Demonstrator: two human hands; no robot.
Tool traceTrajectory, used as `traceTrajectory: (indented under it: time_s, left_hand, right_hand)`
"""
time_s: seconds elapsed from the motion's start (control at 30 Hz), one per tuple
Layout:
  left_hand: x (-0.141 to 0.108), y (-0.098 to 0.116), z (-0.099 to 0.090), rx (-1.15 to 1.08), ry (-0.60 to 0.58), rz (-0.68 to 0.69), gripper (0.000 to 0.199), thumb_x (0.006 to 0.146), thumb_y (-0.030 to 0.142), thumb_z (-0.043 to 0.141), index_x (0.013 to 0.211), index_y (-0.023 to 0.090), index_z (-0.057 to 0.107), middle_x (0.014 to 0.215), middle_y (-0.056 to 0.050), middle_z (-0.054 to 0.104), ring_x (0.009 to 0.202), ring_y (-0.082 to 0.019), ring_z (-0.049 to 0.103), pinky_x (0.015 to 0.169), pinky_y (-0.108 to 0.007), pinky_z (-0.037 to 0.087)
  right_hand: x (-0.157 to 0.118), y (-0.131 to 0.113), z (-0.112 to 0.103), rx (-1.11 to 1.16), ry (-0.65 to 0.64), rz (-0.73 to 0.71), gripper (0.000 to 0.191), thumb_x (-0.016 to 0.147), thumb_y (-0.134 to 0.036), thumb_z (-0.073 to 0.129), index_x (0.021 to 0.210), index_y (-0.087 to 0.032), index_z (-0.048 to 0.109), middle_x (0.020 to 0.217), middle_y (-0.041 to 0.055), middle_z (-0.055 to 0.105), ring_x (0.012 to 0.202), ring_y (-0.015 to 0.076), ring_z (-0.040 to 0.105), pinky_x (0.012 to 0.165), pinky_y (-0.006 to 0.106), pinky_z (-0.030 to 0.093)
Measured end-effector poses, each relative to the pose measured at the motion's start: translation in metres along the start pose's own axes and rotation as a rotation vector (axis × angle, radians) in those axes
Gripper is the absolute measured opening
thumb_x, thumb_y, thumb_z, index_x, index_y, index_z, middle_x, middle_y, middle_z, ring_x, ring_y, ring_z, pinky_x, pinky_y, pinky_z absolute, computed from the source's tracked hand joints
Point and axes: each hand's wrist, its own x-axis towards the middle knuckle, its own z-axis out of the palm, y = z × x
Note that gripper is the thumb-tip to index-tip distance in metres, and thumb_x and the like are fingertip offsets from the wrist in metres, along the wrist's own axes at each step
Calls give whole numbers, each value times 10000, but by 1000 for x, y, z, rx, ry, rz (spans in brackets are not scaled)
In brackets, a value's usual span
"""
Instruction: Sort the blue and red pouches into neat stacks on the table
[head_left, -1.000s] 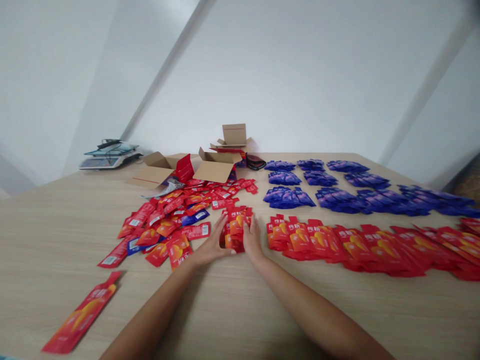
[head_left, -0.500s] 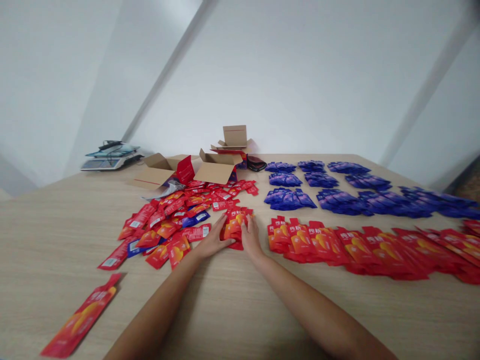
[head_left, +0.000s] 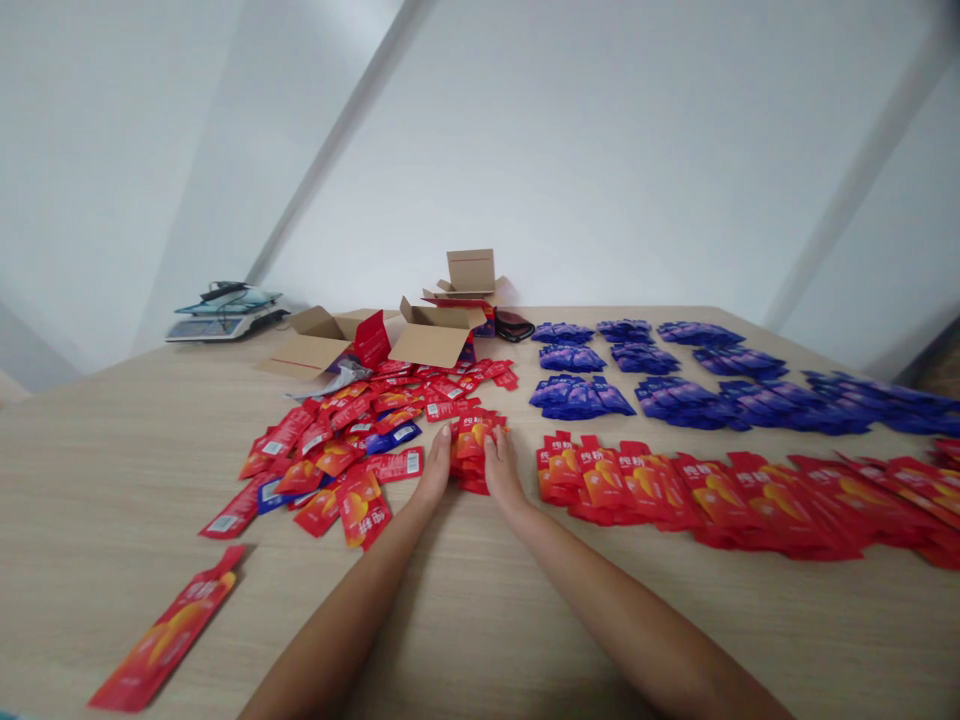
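Left fingers (head_left: 436, 463) and right fingers (head_left: 501, 462) grasping stack of red sachets (head_left: 472, 452) between them on tabletop (head_left: 480, 590), grip seemingly light, loose sachet pile (head_left: 330, 440) left of fingers.

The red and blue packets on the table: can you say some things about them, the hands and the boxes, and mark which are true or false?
The left hand and right hand are on opposite sides of a small red stack. True.
The blue packets lie nearer the person than the red row. False: they lie farther away.
One red packet lies apart at the lower left. True.
The cardboard boxes are all shut. False: their flaps stand open.
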Motion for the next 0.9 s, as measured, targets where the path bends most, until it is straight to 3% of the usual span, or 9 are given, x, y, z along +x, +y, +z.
traceTrajectory:
  time_s: [0.17,0.3,0.37,0.43,0.5,0.57,0.7,0.9]
  left_hand:
    - [-1,3,0,-50,64,-79,582,946,541,242,1306,153,485,1425,-109,452,1362,-225,346,1153,-429,221]
    - [-4,5,-1,31,51,-56,613,932,574,248,1320,148,459,1402,-125,464,1348,-226,364,1146,-414,229]
    - [-9,6,-5,146,24,12,656,894,605,346,1360,148,411,1423,-142,425,1351,-246,353,1138,-428,240]
    - [-17,7,-10,309,-41,162,804,790,627,538,1412,158,339,1477,-158,334,1379,-284,290,1138,-460,228]
    - [-25,9,-14,458,-146,341,978,657,591,707,1446,192,288,1522,-153,241,1408,-326,201,1143,-499,197]
    - [-30,11,-17,535,-226,447,1047,609,517,771,1466,228,244,1543,-141,181,1419,-341,158,1138,-516,202]
    - [-28,10,-17,554,-255,468,990,695,430,732,1487,235,171,1540,-138,186,1417,-307,192,1129,-481,262]
    - [-26,10,-22,546,-276,464,924,717,447,717,1475,278,216,1523,-99,252,1409,-293,224,1135,-482,259]
  right_hand:
    - [-2,3,-10,24,18,-9,616,917,-400,277,1418,-52,361,1499,147,308,1400,210,249,1149,377,170]
    - [-4,1,-18,7,1,19,637,911,-383,283,1445,-36,299,1512,145,279,1408,205,227,1150,354,166]
    - [-4,2,-23,4,-11,41,635,907,-372,292,1443,-32,299,1506,152,291,1404,209,237,1147,361,174]
    - [-3,4,-26,0,3,37,616,907,-361,295,1433,-43,327,1495,151,315,1396,210,259,1143,372,188]
    - [-1,7,-29,0,26,17,593,906,-351,301,1421,-64,358,1480,143,347,1384,209,286,1136,384,205]
    - [0,8,-29,11,29,11,583,902,-346,310,1419,-82,368,1471,136,367,1374,207,307,1129,387,224]
    - [3,6,-25,43,3,5,588,896,-341,312,1425,-89,355,1478,130,357,1371,200,317,1127,376,235]
    - [4,7,-22,-12,13,-9,589,895,-334,310,1416,-65,366,1477,146,353,1372,211,313,1128,381,226]
